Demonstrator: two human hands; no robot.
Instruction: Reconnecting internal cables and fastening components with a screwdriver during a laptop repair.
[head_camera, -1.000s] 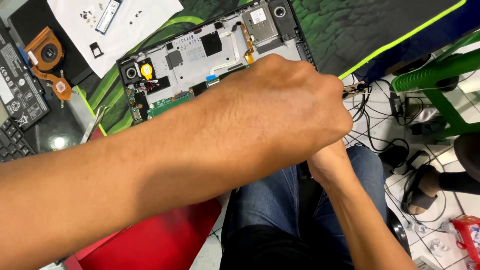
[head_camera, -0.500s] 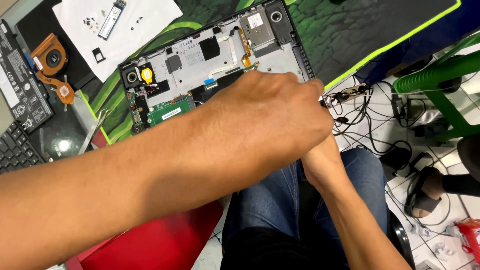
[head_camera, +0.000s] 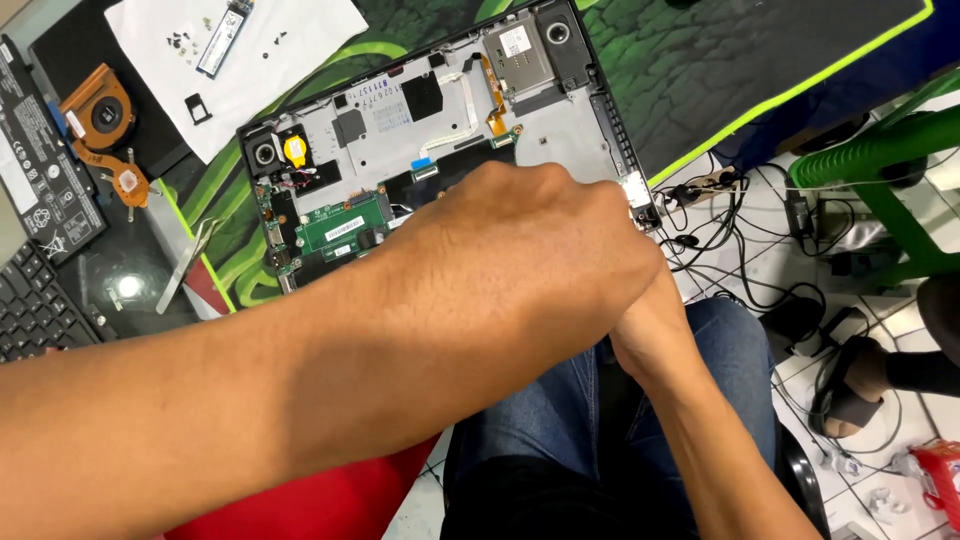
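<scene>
An opened laptop base (head_camera: 570, 130) lies bottom-up on a green patterned mat (head_camera: 760, 60), showing a green circuit board (head_camera: 345, 225) and a yellow coin cell (head_camera: 294, 150). My left hand (head_camera: 540, 250) reaches in from the left and rests over the laptop's near edge, its back to the camera and its fingers curled under. My right hand (head_camera: 645, 325) comes up from my lap right beneath the left one. Only its wrist and heel show. Whatever the fingers hold is hidden.
A copper-coloured cooling fan (head_camera: 100, 115), a black battery pack (head_camera: 40, 170) and a keyboard (head_camera: 30, 310) lie at the left. White paper (head_camera: 270, 50) carries small screws and a memory stick (head_camera: 222, 38). Tangled cables (head_camera: 720, 230), a green stool leg (head_camera: 880, 150) and another person's foot (head_camera: 850, 390) are on the floor at right.
The view has tilted a little, so more of the laptop's right corner shows. My left hand has shifted slightly left along the near edge; both hands stay pressed together there.
</scene>
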